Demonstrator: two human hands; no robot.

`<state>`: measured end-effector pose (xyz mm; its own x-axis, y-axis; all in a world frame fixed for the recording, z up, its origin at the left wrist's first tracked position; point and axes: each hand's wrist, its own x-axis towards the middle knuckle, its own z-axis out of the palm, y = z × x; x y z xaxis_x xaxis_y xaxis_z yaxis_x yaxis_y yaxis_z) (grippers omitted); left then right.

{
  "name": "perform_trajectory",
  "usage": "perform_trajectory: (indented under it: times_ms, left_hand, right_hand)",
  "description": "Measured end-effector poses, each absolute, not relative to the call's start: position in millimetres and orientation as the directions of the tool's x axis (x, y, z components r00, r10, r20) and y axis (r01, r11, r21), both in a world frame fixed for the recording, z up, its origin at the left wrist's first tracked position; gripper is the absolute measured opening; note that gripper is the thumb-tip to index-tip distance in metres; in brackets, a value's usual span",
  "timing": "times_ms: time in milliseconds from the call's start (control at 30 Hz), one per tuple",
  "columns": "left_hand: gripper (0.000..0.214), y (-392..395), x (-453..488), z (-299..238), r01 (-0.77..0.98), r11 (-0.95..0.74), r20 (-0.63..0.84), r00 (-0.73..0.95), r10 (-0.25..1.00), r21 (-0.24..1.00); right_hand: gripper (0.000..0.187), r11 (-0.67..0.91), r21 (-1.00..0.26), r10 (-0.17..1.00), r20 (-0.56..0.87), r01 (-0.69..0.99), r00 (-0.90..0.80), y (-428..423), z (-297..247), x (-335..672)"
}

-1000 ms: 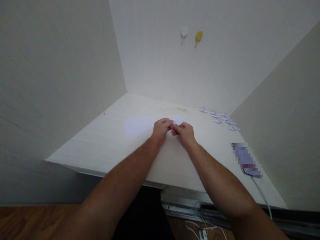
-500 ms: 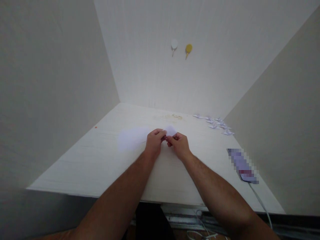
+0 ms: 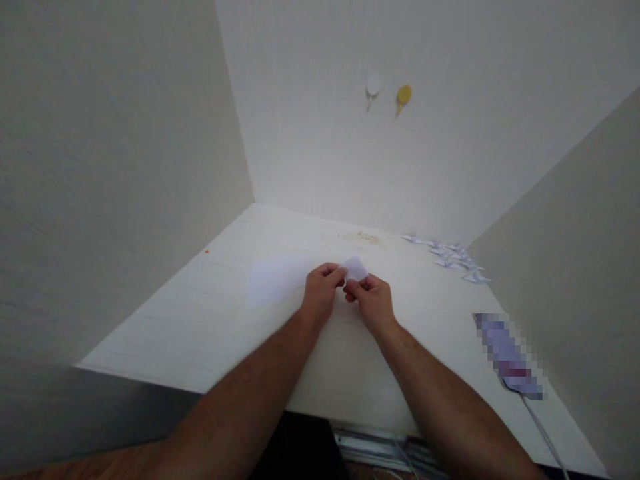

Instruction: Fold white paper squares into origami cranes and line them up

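Observation:
A small white piece of paper point(image 3: 355, 268) is held up between both hands, just above the white table point(image 3: 210, 320). My left hand point(image 3: 323, 287) pinches its left corner between thumb and fingers. On the other side, my right hand point(image 3: 371, 298) grips the lower right edge, fingers curled. The fingers cover the paper's lower part, so its folds there are hidden. Beside my left hand lies a pale sheet or stack of paper point(image 3: 275, 277) on the tabletop.
Several folded white paper figures, perhaps cranes point(image 3: 450, 257), sit at the back right. A blurred-out phone-like device point(image 3: 507, 357) with a cable point(image 3: 545, 437) lies near the right edge. Walls enclose three sides; a white hook point(image 3: 373, 87) and a yellow hook point(image 3: 404, 95) are on the back wall.
The whole view has shifted, so the table and hands appear further right and slightly lower. Both hands keep hold of the small paper, with little change in their grip.

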<state>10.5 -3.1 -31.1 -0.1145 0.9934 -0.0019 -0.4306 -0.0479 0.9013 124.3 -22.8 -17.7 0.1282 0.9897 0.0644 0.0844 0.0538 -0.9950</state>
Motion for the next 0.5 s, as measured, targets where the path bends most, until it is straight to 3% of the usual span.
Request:
perform_trajectory:
  times_ms: [300,500]
  left_hand:
    - [0.014,2,13,-22,-0.428,-0.134,0.085,-0.133,0.988,0.894]
    - [0.014,5,13,-21,-0.414,-0.140,0.055,-0.211,0.976,0.900]
  right_hand:
    - [0.021,0.084,-0.992,0.992,0.075,-0.089,0.098,-11,-16,124]
    - [0.027,0.098,-0.976,0.994,0.088,-0.196,0.060,-1,-21,124]
